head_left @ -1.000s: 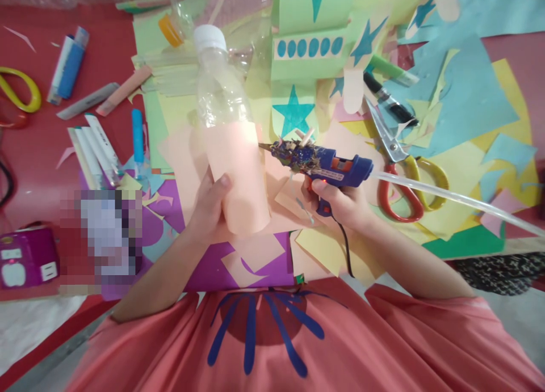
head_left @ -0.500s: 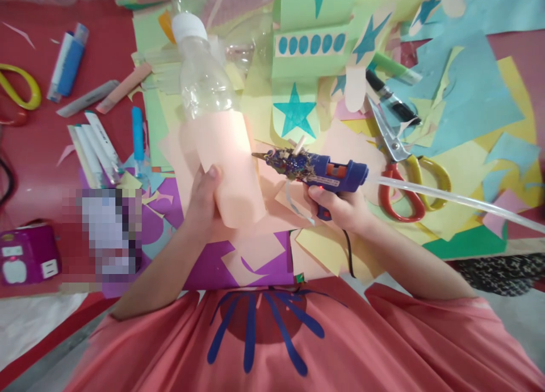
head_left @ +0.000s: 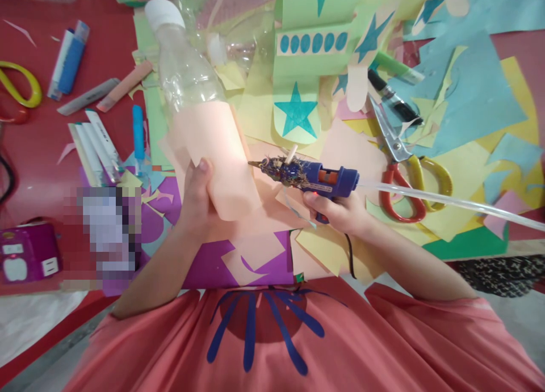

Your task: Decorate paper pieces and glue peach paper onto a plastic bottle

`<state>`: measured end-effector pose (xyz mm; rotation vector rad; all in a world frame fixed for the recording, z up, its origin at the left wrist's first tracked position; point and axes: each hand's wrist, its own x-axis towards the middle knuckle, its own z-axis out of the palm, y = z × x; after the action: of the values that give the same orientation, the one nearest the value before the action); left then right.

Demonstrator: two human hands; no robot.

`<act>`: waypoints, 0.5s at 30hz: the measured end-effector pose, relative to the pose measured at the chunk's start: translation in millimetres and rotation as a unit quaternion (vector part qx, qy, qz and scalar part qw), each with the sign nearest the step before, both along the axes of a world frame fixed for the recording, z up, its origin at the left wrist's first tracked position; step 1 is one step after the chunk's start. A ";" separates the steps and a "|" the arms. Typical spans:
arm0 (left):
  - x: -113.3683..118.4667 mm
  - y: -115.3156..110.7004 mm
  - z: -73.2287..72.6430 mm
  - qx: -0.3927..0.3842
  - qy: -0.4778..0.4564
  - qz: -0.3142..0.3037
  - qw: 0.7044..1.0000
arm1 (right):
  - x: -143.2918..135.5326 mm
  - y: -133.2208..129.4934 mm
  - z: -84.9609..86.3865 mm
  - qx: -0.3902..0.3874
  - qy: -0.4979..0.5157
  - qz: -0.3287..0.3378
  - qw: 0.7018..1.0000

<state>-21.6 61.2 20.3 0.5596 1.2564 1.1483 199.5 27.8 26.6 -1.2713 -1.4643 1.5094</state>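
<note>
Left hand [head_left: 197, 194] grips the bottle [head_left: 187, 74] low on its left side, thumb over the peach paper [head_left: 217, 156] wrapped round the body, other fingers mostly hidden; looks like that grip both steadies the bottle and pins the wrap. Bottle is in the middle of the work area, leaning, white cap [head_left: 164, 13] up and to the left, base toward the person; can't tell if it rests on the table or is lifted. My read: the lean turns the wrap's right edge toward the tool. Right hand [head_left: 336, 209] is closed round the handle of the blue glue gun [head_left: 326, 176], thumb on the near side; trigger finger not clear, so can't tell if it's squeezed. Gun is held roughly level, nozzle at the right edge of the wrap; contact or tiny gap, can't tell. Long clear glue stick [head_left: 426, 193] pokes out the back, passing over the scissors [head_left: 398, 179], which nothing grips. Cord [head_left: 351, 256] drops from below the right hand toward the person, probably handy for keeping it off the nozzle.
</note>
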 end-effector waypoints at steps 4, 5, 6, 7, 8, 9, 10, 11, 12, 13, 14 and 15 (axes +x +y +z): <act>-1.2 1.4 -0.6 0.026 -0.005 -0.007 1.000 | -0.5 1.8 1.6 0.022 0.004 0.030 0.999; -1.5 2.1 -0.5 0.029 -0.007 -0.012 0.999 | -0.5 2.3 1.5 0.032 0.005 0.035 0.999; -1.8 2.9 -0.5 0.030 -0.008 -0.014 0.999 | -0.4 2.6 1.2 0.041 0.004 0.038 0.998; -2.2 3.6 -0.5 0.033 -0.008 -0.012 0.999 | -0.2 2.6 0.7 0.047 0.000 0.043 0.998; -2.5 4.3 -0.5 0.038 -0.007 -0.009 0.999 | 0.2 2.4 0.0 0.049 -0.005 0.048 0.998; -2.8 4.9 -0.5 0.046 -0.004 -0.006 0.999 | 0.7 2.0 -0.7 0.049 -0.010 0.052 0.997; -3.0 5.4 -0.4 0.056 -0.002 -0.005 0.998 | 1.3 1.5 -1.5 0.046 -0.014 0.057 0.997; -3.1 5.9 -0.3 0.065 0.000 -0.006 0.998 | 1.8 0.9 -2.1 0.043 -0.017 0.062 0.997; -3.0 6.4 0.1 0.072 0.000 -0.008 0.997 | 2.3 0.5 -2.5 0.039 -0.020 0.066 0.997; -2.7 6.9 0.6 0.075 -0.001 -0.006 0.997 | 2.6 0.2 -2.8 0.037 -0.021 0.067 0.997; -2.4 7.4 1.4 0.076 -0.003 0.001 0.997 | 2.8 0.0 -2.9 0.036 -0.020 0.068 0.997; -1.9 8.0 2.3 0.073 -0.005 0.011 0.997 | 2.8 -0.1 -2.8 0.035 -0.017 0.069 0.997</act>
<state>-23.5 69.2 22.5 0.6488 1.1791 1.2663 202.3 27.7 23.8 -1.1813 -1.6415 1.5165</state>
